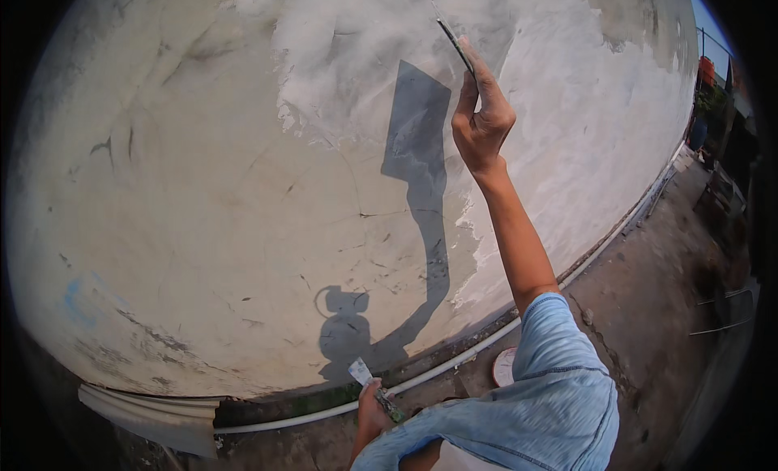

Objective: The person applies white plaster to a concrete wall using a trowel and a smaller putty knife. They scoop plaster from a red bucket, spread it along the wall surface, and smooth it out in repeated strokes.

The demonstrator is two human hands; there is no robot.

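Note:
My right hand (484, 122) is raised at the wall (203, 228), its fingers closed on a flat plastering trowel (455, 45). The trowel shows almost edge-on, with a white smear at its far tip; its shadow on the wall is a broad rectangle. White skim coat (567, 130) covers the wall's upper middle and right, ending in a ragged edge against bare grey render. Low down, near the wall's foot, my left hand (374, 414) grips a putty knife (361, 371) with whitish filler on its blade.
A white pipe (300, 420) runs along the wall's foot. Corrugated sheeting (150, 416) lies at lower left. Partly behind my sleeve stands a round container (504, 367) with white contents. Concrete ground (648, 301) stretches right, with clutter (721, 191) along its far side.

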